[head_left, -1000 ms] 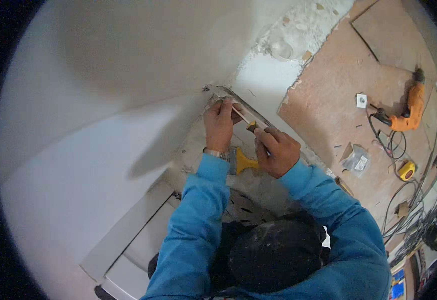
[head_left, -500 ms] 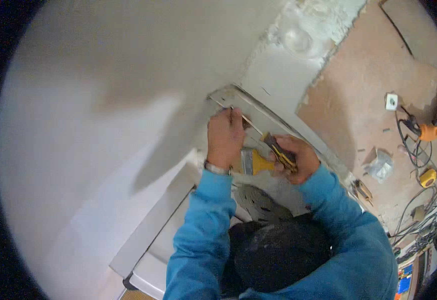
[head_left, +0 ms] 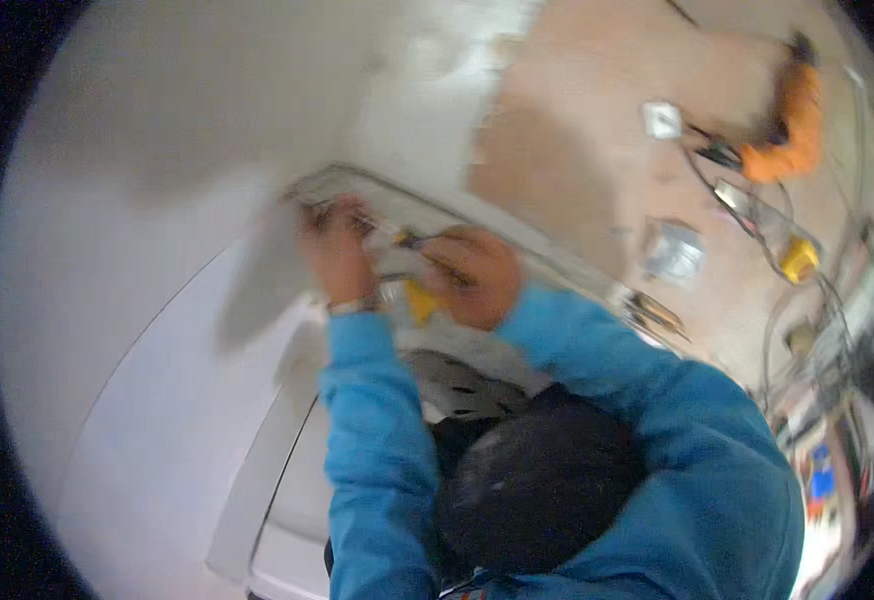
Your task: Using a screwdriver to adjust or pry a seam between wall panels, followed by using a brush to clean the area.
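Observation:
My right hand (head_left: 477, 282) is closed round a screwdriver (head_left: 409, 240), whose yellow and black handle shows at the fingers. Its thin shaft points left toward my left hand (head_left: 340, 258). The left fingers are curled beside the corner of a grey ledge (head_left: 547, 262); motion blurs them, and what they pinch is not clear. Just under the right hand shows the yellow handle of a flat paintbrush (head_left: 420, 300), its bristle end close to my left wrist. Whether the right hand also touches the brush cannot be told.
A grey shoe (head_left: 457, 382) is below the hands, by a white fixture (head_left: 292, 500). On the floor to the right are an orange power tool (head_left: 792, 125), a white square piece (head_left: 662, 120), a clear plastic bag (head_left: 674, 250), a yellow tape measure (head_left: 800, 260), cables and a pointed tool (head_left: 657, 315).
The view has swung, so hands, ledge and floor items appear farther left and blurred. My right hand still grips the screwdriver, and both hands remain by the ledge corner.

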A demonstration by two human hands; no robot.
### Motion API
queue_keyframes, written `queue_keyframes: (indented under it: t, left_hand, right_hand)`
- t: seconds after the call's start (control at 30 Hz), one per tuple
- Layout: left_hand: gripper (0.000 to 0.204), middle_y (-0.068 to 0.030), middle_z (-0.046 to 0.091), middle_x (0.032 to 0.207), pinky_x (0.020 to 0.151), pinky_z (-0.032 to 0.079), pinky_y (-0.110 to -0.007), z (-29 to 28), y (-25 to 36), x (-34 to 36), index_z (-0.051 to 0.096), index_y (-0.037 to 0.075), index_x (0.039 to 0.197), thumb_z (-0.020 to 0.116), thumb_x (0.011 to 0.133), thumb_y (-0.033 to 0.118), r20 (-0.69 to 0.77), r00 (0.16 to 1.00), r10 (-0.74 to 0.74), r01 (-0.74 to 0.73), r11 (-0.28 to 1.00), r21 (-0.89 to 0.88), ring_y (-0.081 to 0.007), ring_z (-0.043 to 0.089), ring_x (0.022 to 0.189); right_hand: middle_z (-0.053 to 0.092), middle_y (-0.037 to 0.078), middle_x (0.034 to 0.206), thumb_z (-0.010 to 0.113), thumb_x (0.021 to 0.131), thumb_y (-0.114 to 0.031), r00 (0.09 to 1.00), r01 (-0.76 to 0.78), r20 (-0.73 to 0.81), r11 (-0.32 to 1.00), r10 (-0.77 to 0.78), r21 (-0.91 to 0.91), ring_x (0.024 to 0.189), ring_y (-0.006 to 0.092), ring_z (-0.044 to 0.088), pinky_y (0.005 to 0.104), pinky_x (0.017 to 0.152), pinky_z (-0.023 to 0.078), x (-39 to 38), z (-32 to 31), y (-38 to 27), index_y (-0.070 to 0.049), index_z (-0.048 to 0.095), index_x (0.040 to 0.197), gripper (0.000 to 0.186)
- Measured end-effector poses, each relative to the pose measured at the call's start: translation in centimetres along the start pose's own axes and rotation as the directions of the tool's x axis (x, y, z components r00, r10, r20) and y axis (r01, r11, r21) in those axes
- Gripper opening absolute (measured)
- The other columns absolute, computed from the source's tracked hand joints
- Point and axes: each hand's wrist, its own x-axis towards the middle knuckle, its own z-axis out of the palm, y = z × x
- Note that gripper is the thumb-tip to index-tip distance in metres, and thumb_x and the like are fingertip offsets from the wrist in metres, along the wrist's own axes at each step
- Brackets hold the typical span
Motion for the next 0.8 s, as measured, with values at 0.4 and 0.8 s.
queue_keyframes:
  t: [0.4,0.8]
  left_hand:
    - [0.015,-0.0013,0.044,0.062,0.050,0.043,-0.032,3.5,1.6,-0.5,0.040,0.017,0.108,0.040,0.093,0.020,-0.107,0.903,-0.417,0.227,0.672,-0.705,-0.0129,0.041,0.050]
    - [0.018,-0.0023,0.051,0.073,0.072,0.048,-0.038,3.9,-5.2,2.5,0.054,0.011,0.079,0.045,0.087,0.024,0.069,0.990,-0.124,0.139,0.762,-0.632,-0.0175,0.049,0.067]
  right_hand:
    - [0.058,0.012,0.085,0.062,0.066,-0.011,0.830,-0.523,-0.458,0.727,0.318,-0.444,0.081,0.0355,0.053,0.0450,0.072,0.044,-14.5,-15.3,4.1,-0.007,0.061,0.088,0.022]
    - [0.051,0.016,0.107,0.058,0.069,-0.010,0.779,-0.567,-0.272,0.449,0.564,-0.691,0.098,0.0359,0.051,0.0463,0.079,0.044,-26.2,-24.7,6.2,-0.013,0.051,0.112,0.044]
